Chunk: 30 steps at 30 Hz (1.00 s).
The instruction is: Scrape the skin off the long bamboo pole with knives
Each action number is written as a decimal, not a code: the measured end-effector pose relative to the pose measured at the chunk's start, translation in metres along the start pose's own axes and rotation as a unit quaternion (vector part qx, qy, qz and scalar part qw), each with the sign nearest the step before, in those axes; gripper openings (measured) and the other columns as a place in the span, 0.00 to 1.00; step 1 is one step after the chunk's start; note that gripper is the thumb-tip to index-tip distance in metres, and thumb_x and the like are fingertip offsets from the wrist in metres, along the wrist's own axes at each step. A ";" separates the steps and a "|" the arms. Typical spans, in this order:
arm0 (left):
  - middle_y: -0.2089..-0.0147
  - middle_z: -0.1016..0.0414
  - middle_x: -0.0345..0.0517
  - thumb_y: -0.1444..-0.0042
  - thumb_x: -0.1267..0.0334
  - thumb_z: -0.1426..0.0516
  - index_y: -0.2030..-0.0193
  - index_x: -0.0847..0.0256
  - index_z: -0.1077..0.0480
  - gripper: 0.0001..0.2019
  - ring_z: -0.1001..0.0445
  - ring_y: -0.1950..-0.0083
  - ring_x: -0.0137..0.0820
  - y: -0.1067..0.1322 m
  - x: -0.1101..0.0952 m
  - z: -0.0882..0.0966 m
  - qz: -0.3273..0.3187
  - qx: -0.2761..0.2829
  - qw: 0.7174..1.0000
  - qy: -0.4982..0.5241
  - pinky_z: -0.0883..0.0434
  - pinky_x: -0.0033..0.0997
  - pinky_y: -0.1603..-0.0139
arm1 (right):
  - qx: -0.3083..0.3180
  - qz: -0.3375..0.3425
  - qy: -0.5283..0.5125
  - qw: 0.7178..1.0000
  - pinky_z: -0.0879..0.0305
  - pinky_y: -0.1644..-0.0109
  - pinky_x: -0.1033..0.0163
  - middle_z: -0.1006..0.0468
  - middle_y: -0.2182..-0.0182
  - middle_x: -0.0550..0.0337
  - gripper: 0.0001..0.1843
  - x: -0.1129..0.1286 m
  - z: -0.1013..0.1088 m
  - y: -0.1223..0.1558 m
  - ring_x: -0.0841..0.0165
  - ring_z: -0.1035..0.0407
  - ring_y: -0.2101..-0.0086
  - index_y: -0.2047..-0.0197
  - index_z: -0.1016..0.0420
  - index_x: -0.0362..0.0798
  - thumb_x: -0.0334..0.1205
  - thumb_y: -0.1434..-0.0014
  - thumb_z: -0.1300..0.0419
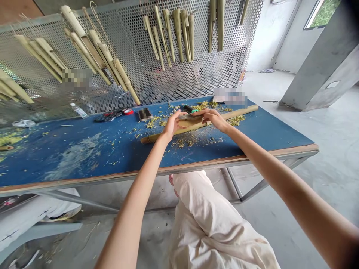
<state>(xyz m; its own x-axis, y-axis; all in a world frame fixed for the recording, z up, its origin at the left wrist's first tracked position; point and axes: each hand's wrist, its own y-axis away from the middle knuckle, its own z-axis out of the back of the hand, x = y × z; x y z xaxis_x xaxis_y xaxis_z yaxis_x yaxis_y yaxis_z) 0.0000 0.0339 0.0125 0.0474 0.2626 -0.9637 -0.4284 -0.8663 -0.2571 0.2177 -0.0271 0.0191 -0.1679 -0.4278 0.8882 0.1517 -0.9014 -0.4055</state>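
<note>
A long bamboo pole [157,137] lies diagonally on the blue worktable [70,149], its pale far end [246,110] pointing right. A flat steel knife blade [190,116] lies across the pole, with a black and green handle [191,110] showing just beyond it. My left hand [172,125] pinches the blade's left end above the pole. My right hand [213,117] holds the blade's other end, its fingers curled over the top. My hands hide part of the pole and the blade.
Yellow-green shavings are scattered around the pole. Scissors [109,116], a red tape roll [128,111] and a small bottle [79,110] lie along the table's far side. Bamboo pieces hang on a perforated metal screen [131,52] behind. Concrete floor [322,149] lies to the right.
</note>
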 end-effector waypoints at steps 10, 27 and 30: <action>0.67 0.22 0.43 0.51 0.49 0.29 0.58 0.55 0.21 0.17 0.24 0.65 0.33 -0.001 0.008 0.000 0.000 -0.036 0.997 -0.068 0.27 0.33 0.62 | -0.045 -0.005 -0.020 0.999 0.29 0.67 0.63 0.20 0.65 0.60 0.29 -0.020 0.004 -0.007 0.68 0.31 0.68 0.47 0.19 0.54 0.54 0.52 0.27; 0.62 0.19 0.46 0.53 0.45 0.29 0.60 0.57 0.21 0.21 0.21 0.59 0.35 0.001 0.006 0.001 0.024 -0.027 0.999 -0.026 0.22 0.37 0.58 | -0.034 -0.048 -0.035 0.998 0.32 0.68 0.63 0.21 0.70 0.58 0.24 -0.020 0.007 -0.007 0.71 0.31 0.72 0.60 0.17 0.47 0.57 0.52 0.26; 0.59 0.20 0.45 0.52 0.46 0.29 0.59 0.56 0.22 0.20 0.21 0.58 0.35 -0.003 0.011 0.003 0.019 -0.058 0.998 -0.001 0.22 0.38 0.56 | -0.031 -0.084 -0.083 0.992 0.29 0.64 0.62 0.20 0.66 0.56 0.24 -0.017 0.008 -0.009 0.68 0.27 0.67 0.58 0.20 0.49 0.62 0.41 0.35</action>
<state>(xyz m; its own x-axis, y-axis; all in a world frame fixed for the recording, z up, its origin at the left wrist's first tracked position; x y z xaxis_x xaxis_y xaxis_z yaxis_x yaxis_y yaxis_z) -0.0008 0.0402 0.0028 0.0313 0.2294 -0.9728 -0.3225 -0.9190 -0.2270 0.2270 -0.0110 0.0098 -0.0217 -0.2588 0.9657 0.0737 -0.9637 -0.2566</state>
